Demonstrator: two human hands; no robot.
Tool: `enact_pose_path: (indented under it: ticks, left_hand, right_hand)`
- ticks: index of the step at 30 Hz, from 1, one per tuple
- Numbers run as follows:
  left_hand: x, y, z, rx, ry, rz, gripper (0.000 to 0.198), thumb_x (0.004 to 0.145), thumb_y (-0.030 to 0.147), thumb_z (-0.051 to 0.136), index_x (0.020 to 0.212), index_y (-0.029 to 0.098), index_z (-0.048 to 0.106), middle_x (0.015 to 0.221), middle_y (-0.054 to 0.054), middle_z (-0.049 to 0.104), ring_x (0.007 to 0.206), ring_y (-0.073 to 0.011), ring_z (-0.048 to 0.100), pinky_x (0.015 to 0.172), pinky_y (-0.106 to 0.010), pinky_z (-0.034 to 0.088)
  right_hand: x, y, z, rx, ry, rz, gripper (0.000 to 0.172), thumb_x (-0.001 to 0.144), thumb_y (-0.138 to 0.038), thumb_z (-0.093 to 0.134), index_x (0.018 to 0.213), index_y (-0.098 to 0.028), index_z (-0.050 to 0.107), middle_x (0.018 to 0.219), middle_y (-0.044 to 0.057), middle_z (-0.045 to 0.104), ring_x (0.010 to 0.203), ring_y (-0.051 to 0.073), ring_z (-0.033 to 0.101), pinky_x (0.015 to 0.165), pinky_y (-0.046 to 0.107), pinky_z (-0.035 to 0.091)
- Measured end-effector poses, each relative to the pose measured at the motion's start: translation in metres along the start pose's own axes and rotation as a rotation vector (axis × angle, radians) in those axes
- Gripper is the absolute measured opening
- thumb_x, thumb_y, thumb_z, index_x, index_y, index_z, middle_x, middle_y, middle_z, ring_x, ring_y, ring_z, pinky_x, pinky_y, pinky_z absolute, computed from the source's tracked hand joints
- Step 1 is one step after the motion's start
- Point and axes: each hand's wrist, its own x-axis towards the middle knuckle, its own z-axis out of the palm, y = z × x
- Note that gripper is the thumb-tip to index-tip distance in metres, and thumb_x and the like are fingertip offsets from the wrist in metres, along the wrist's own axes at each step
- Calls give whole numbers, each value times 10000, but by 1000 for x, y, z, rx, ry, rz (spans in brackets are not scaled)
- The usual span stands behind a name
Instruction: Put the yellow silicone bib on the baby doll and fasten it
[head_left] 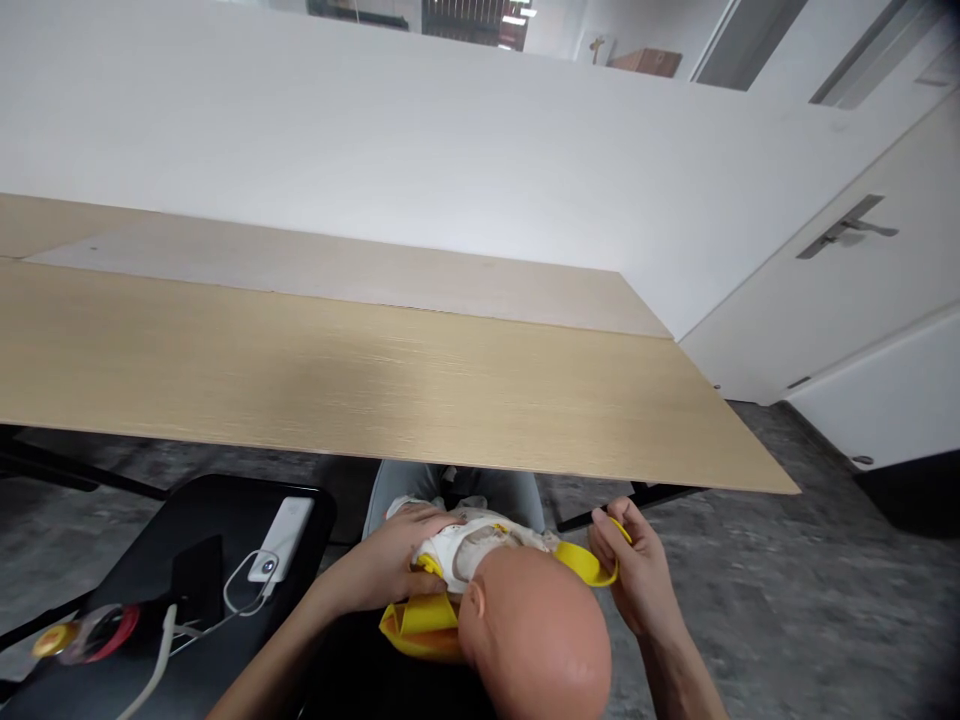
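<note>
A baby doll (544, 630) lies on my lap, its bald head toward me and its body dressed in white cloth (450, 550). My left hand (405, 550) grips the doll at its shoulder, the thumb beside a yellow piece of fabric (427, 625) under the doll's neck. On the other side, my right hand (630, 560) pinches the end of a yellow strap (585, 562), which loops out from beside the doll's head. The doll's face and most of its body are hidden from this angle.
A long wooden table (450, 390) stands ahead, above my knees. To my left, a black chair (150, 570) carries a white power bank (281, 540) with a cable, a dark phone-like slab (199, 575) and a clear bottle with a yellow cap (56, 640). A white door (862, 250) is at right.
</note>
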Motion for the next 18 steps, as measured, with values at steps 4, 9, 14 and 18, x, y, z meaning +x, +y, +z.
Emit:
enact_pose_path:
  ticks: [4,9,14,18]
  left_hand:
    - [-1,-1,-1,-23,17,-22,571,781,399,709,1320,285,559,1273,-69,616,1150,-279,533,1028,-374,362]
    - [-1,-5,1,2,39,-54,487,801,391,691,1265,272,602,1252,-59,629,1131,-270,552,1011,-360,379]
    - [1,-7,1,-17,53,-32,427,804,381,691,1204,242,633,1176,-58,661,1070,-250,580,973,-338,403]
    - [2,-12,2,-39,59,-39,383,804,375,682,1158,232,655,1145,-59,673,1060,-253,589,978,-346,410]
  right_hand:
    - [-6,2,-20,-428,-174,58,304,803,-385,691,878,-206,457,676,-39,452,558,97,417,483,200,349]
    - [-11,10,-24,-727,-416,-19,442,776,-275,697,1202,-250,581,1149,57,599,1022,218,582,887,316,479]
    - [-12,19,-3,-720,-454,-134,554,791,-309,688,1325,-245,558,1420,112,462,1304,286,435,1117,422,321]
    - [-12,34,19,-577,-453,-92,445,887,-368,542,1309,-232,580,1355,115,536,1266,276,483,1117,447,319]
